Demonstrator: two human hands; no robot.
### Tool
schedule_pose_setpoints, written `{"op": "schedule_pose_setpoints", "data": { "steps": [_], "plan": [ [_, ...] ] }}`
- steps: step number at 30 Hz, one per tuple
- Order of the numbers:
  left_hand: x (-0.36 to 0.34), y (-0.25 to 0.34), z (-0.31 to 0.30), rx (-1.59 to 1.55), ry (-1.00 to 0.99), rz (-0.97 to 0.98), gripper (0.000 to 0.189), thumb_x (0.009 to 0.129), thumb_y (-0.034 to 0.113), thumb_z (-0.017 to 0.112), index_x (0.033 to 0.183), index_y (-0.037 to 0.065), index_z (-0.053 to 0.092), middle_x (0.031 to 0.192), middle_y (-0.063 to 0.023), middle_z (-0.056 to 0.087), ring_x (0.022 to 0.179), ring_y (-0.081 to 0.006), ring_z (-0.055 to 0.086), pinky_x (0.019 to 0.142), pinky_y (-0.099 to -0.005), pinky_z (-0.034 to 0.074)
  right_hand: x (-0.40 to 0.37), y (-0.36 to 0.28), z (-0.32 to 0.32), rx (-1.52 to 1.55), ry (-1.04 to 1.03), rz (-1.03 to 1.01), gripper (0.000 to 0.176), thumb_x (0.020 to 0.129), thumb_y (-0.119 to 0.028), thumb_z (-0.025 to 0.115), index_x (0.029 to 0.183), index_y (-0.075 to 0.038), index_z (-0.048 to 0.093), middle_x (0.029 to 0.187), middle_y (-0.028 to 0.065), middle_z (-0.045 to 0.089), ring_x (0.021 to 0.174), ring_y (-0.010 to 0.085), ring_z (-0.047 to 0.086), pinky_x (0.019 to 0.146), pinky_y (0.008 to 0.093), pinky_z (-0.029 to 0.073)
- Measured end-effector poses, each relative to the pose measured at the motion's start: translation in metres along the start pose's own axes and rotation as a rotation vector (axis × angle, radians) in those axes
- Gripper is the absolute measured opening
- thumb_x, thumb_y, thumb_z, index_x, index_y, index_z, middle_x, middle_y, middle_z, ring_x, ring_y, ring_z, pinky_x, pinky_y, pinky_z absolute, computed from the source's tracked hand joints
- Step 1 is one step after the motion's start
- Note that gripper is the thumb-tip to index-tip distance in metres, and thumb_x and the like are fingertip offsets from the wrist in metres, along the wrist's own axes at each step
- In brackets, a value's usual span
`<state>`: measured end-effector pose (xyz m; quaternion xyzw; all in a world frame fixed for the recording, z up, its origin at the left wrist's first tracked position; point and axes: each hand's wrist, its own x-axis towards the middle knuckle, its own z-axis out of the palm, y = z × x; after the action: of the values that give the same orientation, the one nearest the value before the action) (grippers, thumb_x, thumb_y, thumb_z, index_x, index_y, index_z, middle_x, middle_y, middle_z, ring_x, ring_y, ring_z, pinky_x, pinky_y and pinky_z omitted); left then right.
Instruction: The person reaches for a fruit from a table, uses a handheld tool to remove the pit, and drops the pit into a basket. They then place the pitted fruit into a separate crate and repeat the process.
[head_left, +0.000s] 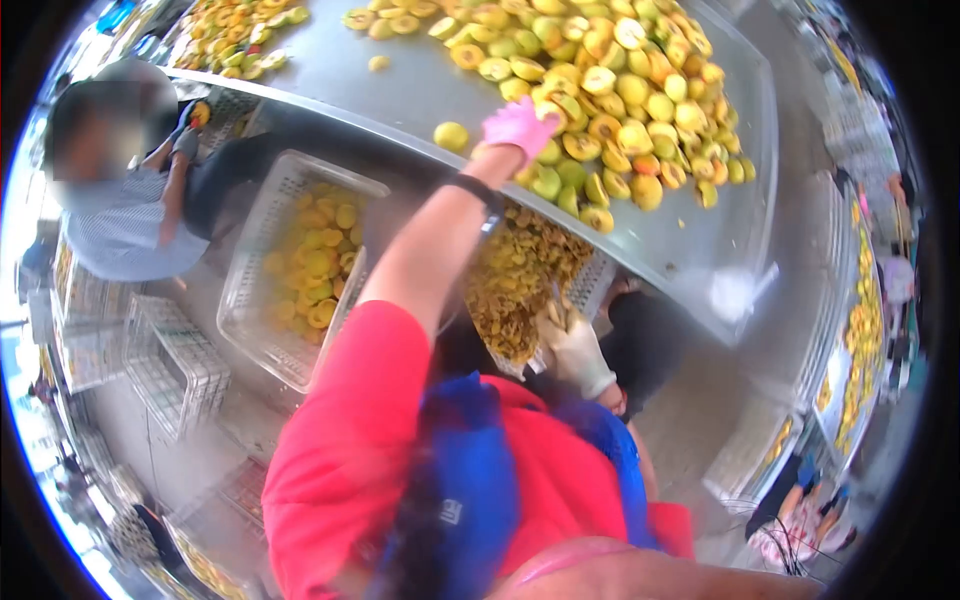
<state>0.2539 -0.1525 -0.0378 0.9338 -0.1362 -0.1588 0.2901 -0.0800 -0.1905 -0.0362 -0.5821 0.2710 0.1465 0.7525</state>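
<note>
Halved yellow fruit (620, 90) was touched by the left hand (518, 125), grip indiscernible; a small object (556, 305) was clasped by the right hand (578, 348).

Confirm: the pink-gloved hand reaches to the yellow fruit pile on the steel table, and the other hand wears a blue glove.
Wrong on the glove colour: the head view shows the right hand in a white glove, not blue. The left hand in the pink glove does reach to the fruit pile on the steel table.
</note>
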Motion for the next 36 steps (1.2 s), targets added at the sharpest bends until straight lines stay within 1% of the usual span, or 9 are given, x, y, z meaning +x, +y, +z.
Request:
{"op": "schedule_pose_setpoints", "data": {
  "steps": [4,9,17,20,23,26,29,30,36],
  "plan": [
    [0.012,0.004,0.006,-0.052,-0.044,-0.075,0.07,0.085,0.062,0.057,0.12,0.001,0.057,0.121,-0.0197,0.065,0.112,-0.0358,0.062,0.096,-0.0438,0.049,-0.007,-0.002,-0.003,-0.13,0.095,-0.032,0.01,0.093,-0.009,0.059,0.099,-0.008,0.052,0.066,-0.0034,0.049,0.046,0.0071,0.046,0.041,0.025,0.036],
    [0.017,0.0,0.019,-0.239,0.061,-0.048,0.064,0.076,0.042,0.079,0.12,0.003,0.051,0.117,-0.0195,0.065,0.11,-0.0367,0.062,0.091,-0.0443,0.049,-0.002,0.007,-0.011,0.019,0.087,0.051,0.006,0.093,-0.007,0.058,0.097,-0.006,0.053,0.064,-0.0024,0.049,0.044,0.008,0.045,0.041,0.0254,0.036],
    [0.027,-0.004,0.037,-0.29,-0.025,0.112,0.058,0.082,0.042,0.071,0.12,0.003,0.051,0.112,-0.0165,0.065,0.089,-0.0272,0.068,0.084,-0.0383,0.051,0.006,-0.007,0.007,-0.115,0.078,0.071,0.007,0.092,-0.009,0.059,0.095,-0.005,0.054,0.064,-0.0003,0.051,0.046,0.0092,0.049,0.043,0.0265,0.04],
    [0.013,0.003,0.012,-0.483,-0.321,0.03,0.073,0.08,0.051,0.067,0.132,0.003,0.05,0.129,-0.0225,0.06,0.12,-0.0361,0.057,0.101,-0.0436,0.045,0.004,-0.014,0.012,-0.188,0.131,0.06,0.01,0.092,-0.013,0.059,0.096,-0.005,0.056,0.064,-0.0009,0.051,0.051,0.0099,0.049,0.046,0.0279,0.041],
    [0.006,-0.004,0.032,-0.467,-0.199,0.166,0.068,0.085,0.042,0.069,0.134,0.001,0.047,0.112,-0.0162,0.064,0.084,-0.0218,0.068,0.08,-0.0357,0.053,0.002,-0.013,0.014,-0.309,0.159,-0.005,0.015,0.092,-0.017,0.058,0.097,-0.004,0.056,0.066,-0.0023,0.05,0.058,0.0111,0.048,0.051,0.0316,0.041],
    [-0.02,-0.009,0.033,-0.495,-0.082,0.223,0.068,0.087,0.039,0.069,0.137,0.001,0.045,0.113,-0.0143,0.064,0.088,-0.0224,0.068,0.077,-0.0335,0.054,0.006,-0.002,0.005,-0.405,0.143,-0.143,0.019,0.092,-0.018,0.06,0.102,-0.001,0.056,0.068,0.0017,0.053,0.059,0.0124,0.051,0.054,0.0332,0.043],
    [-0.074,-0.003,-0.008,-1.28,-0.239,0.047,0.063,0.089,0.026,0.068,0.138,-0.002,0.041,0.119,-0.0201,0.063,0.112,-0.0282,0.064,0.085,-0.0347,0.055,0.01,0.001,-0.006,-0.466,0.141,-0.228,0.029,0.09,-0.017,0.064,0.111,0.001,0.056,0.071,0.0117,0.06,0.062,0.0172,0.059,0.058,0.0356,0.047],
    [-0.088,-0.008,-0.02,-1.448,-0.303,0.138,0.059,0.091,0.019,0.066,0.138,-0.001,0.039,0.116,-0.0169,0.065,0.105,-0.0266,0.067,0.078,-0.0315,0.056,0.012,-0.003,-0.007,-0.447,0.143,-0.196,0.031,0.089,-0.017,0.064,0.113,0.001,0.056,0.071,0.014,0.06,0.065,0.0206,0.061,0.061,0.0372,0.049],
    [-0.157,-0.013,-0.044,-1.48,-0.248,0.311,0.061,0.101,0.053,0.045,0.136,0.004,0.048,0.113,-0.0132,0.066,0.09,-0.0226,0.066,0.077,-0.0315,0.051,-0.003,-0.07,0.022,-0.582,0.178,-0.616,0.035,0.085,-0.008,0.068,0.116,-0.004,0.05,0.084,0.0167,0.063,0.075,0.0365,0.066,0.069,0.0399,0.052]
  ]
}}
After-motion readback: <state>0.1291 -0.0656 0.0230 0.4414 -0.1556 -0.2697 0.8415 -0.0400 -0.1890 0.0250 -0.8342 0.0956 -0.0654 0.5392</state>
